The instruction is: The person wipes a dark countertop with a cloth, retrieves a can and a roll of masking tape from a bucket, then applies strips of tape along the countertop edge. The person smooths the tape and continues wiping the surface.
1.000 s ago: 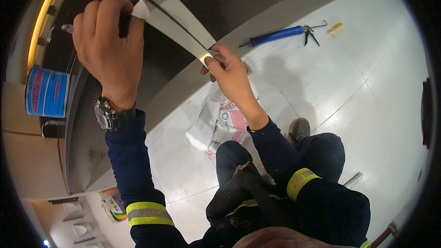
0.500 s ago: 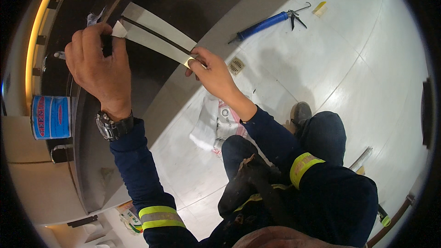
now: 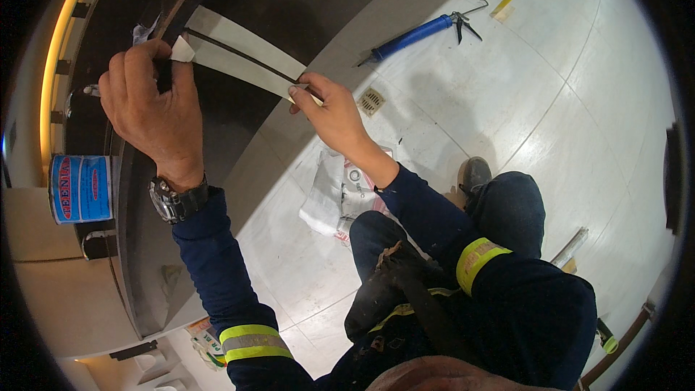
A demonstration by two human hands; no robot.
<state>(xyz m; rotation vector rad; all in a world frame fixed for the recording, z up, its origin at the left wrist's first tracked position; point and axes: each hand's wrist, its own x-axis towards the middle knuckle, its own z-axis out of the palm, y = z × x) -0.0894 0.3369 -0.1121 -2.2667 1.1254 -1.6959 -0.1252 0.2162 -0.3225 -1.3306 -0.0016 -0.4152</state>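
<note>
On a dark glossy panel (image 3: 304, 11) two pale strips of tape run slantwise side by side, a narrow dark gap between them. My left hand (image 3: 153, 112), wearing a black watch, pinches the folded upper-left end of the nearer strip (image 3: 239, 67). At that strip's other end, by the panel's edge, my right hand (image 3: 334, 117) has it between thumb and fingers. The farther strip (image 3: 250, 40) lies against the panel, its right end close to my right fingertips. Whether the nearer strip is fully stuck down I cannot tell.
A blue caulking gun (image 3: 416, 38) lies on the white tiled floor beyond a small drain grate (image 3: 371, 102). Below my right forearm is a crumpled plastic bag (image 3: 326, 199). A blue can (image 3: 81, 188) stands at the left, near a glowing light strip (image 3: 58, 65).
Both hands have shifted slightly left, still gripping the nearer strip's ends. The strip's folded upper-left end has moved a little left too.
</note>
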